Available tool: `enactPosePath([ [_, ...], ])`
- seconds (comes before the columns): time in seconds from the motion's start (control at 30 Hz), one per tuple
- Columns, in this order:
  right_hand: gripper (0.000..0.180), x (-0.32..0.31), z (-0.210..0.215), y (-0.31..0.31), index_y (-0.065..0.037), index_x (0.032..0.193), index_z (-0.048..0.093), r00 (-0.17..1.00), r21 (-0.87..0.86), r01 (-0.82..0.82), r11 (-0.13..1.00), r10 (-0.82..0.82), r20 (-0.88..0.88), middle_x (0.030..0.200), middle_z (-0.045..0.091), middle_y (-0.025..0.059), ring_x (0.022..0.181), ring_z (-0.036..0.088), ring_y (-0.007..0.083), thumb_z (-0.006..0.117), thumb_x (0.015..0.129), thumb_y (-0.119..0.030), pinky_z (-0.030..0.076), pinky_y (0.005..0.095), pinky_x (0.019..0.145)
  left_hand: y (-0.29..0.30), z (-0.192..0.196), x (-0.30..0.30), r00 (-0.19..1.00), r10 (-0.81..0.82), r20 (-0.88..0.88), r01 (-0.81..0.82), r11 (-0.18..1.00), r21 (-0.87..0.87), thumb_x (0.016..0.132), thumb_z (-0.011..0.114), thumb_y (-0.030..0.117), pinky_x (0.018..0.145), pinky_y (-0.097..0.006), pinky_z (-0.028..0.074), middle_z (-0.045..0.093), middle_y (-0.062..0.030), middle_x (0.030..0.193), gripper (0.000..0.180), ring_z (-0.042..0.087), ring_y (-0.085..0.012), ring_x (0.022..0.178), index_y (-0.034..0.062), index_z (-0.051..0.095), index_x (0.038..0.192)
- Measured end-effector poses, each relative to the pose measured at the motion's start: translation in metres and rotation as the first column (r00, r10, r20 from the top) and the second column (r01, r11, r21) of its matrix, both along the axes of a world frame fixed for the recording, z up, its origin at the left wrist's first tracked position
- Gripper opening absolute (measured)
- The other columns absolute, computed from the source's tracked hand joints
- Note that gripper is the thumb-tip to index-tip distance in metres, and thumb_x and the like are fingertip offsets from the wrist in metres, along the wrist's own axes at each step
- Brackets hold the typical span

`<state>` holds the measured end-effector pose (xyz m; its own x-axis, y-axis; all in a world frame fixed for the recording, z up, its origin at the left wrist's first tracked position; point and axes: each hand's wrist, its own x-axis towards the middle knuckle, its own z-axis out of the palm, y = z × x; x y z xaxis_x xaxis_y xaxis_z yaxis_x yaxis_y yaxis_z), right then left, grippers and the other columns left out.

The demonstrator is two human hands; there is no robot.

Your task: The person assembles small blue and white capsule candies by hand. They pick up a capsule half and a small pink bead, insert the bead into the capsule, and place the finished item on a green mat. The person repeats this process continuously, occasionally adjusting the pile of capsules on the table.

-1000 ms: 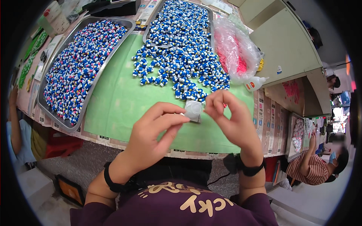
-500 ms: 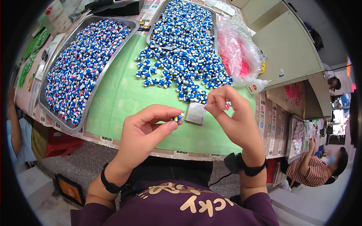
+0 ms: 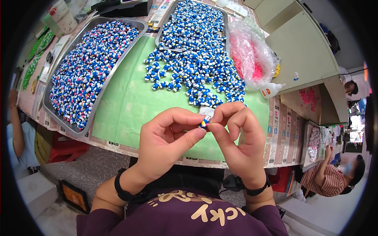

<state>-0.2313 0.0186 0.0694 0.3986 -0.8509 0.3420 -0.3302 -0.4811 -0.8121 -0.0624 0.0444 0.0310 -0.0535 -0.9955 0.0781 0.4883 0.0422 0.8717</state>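
Blue-and-white toy figure (image 3: pixel 203 123) sits pinched between our left hand (image 3: pixel 167 143) and right hand (image 3: pixel 240 141), fingers closed on it and a small clear bag (image 3: pixel 206 111), above the green mat on the desk (image 3: pixel 130 102). We judge bagging is under way; next, sliding it in needs the bag's mouth held open.

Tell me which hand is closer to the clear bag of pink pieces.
Right. The right hand sits just below the bag; the left hand is farther left.
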Motion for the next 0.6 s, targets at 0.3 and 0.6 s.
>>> enactPosePath([
  [0.3, 0.033, -0.019, -0.012, -0.003, -0.007, 0.078, 0.044, 0.975, 0.155, 0.099, 0.983, -0.126, 0.182, 0.085, 0.052, 0.0058, 0.081, 0.053, 0.0167, 0.074, 0.077, 0.004, 0.042, 0.0284, 0.079, -0.006, -0.005, 0.037, 0.841, 0.286, 0.459, -0.044, 0.882, -0.469, 0.080, 0.066, -0.012, 0.068, -0.025, 0.053, 0.064, -0.0122, 0.101, 0.017, 0.064, -0.0137, 0.085, -0.0002, 0.064, 0.091],
  [0.6, 0.013, -0.102, -0.042, -0.010, 0.000, 0.084, 0.051, 0.919, 0.096, 0.347, 0.933, -0.318, -0.232, 0.081, 0.059, 0.0063, 0.078, 0.058, 0.0157, 0.061, 0.081, 0.008, 0.047, 0.0286, 0.076, -0.031, 0.010, 0.155, -0.071, 0.669, 0.740, -0.486, 0.624, -0.611, 0.086, 0.067, 0.002, 0.060, -0.022, 0.044, 0.060, -0.0007, 0.104, 0.019, 0.053, -0.0086, 0.076, 0.0054, 0.063, 0.105],
])
